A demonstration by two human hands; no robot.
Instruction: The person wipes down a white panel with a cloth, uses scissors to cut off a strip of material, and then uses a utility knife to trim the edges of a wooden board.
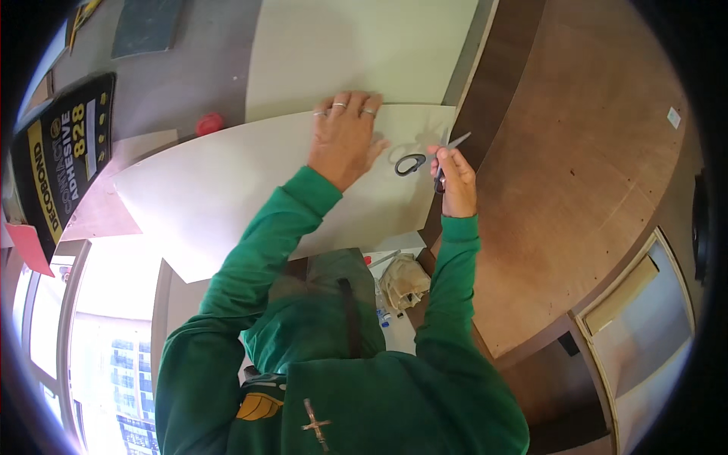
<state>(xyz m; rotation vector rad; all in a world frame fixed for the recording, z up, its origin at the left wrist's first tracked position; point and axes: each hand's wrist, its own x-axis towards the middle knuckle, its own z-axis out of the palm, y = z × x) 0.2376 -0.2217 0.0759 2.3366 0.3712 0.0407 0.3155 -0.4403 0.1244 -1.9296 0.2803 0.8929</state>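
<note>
A large white sheet (227, 171) with a curved far edge lies in front of me. Near its far edge, my left hand (345, 140) presses palm down, with rings on its fingers. Those fingers are spread and reach to the edge, and the thumb sticks out to the right. By the sheet's right end, my right hand (453, 178) grips a pair of scissors (459, 141) with black handles around the middle. The blades point up to the right, and one handle loop shows left of the fingers. The scissors cast a shadow on the sheet.
Beyond the sheet is a pale panel (349, 53) on a grey surface. A red round object (209, 123) sits near the curved edge. At left stands a black and yellow adhesive can (64, 163). A brown wooden board (584, 167) spans the right. Below lies a beige crumpled bag (404, 282).
</note>
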